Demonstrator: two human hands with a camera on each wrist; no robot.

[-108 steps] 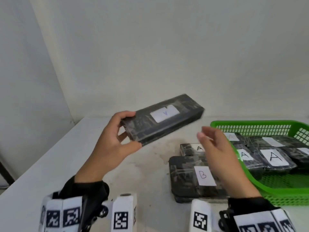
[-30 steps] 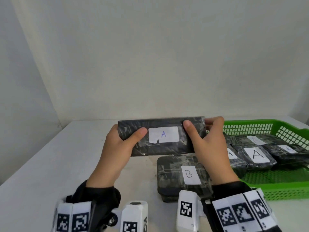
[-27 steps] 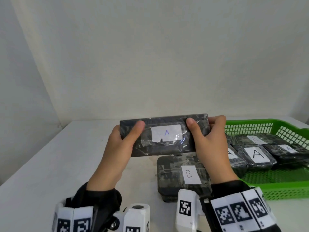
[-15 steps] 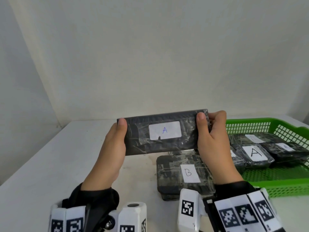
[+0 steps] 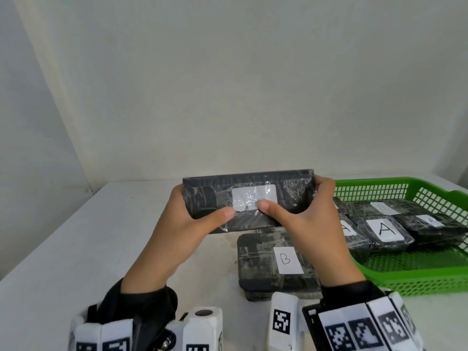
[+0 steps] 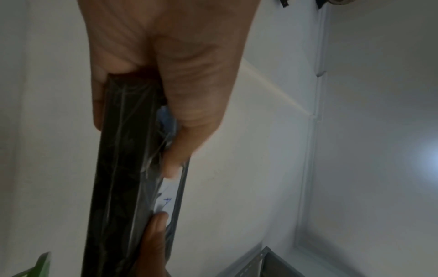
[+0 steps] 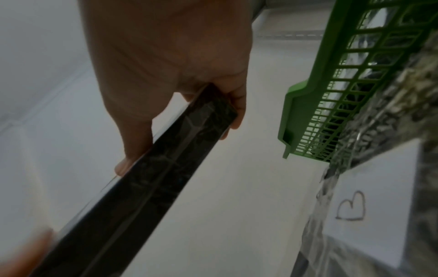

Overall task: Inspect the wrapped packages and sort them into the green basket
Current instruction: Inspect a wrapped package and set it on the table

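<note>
I grip a flat, oblong package [image 5: 249,198] in crinkly clear film mid-frame, left hand [image 5: 187,224] and right hand [image 5: 307,219] clasping its ends; its white label is glare-blurred, probably "A". The green mesh basket [image 5: 417,274] at right holds "A" packages [image 5: 385,230]; a "B" package [image 5: 276,264] lies below.

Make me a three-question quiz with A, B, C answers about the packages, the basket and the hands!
1. Where is the package marked B? A in the basket; B on the table; C in a hand.
2. What colour is the basket? A green; B red; C blue.
3. How is the held package held? A by no hand; B by one hand; C by both hands.

Answers: B, it lies on the table beside the basket. A, its mesh is green. C, the left hand and right hand each grip an end.
</note>
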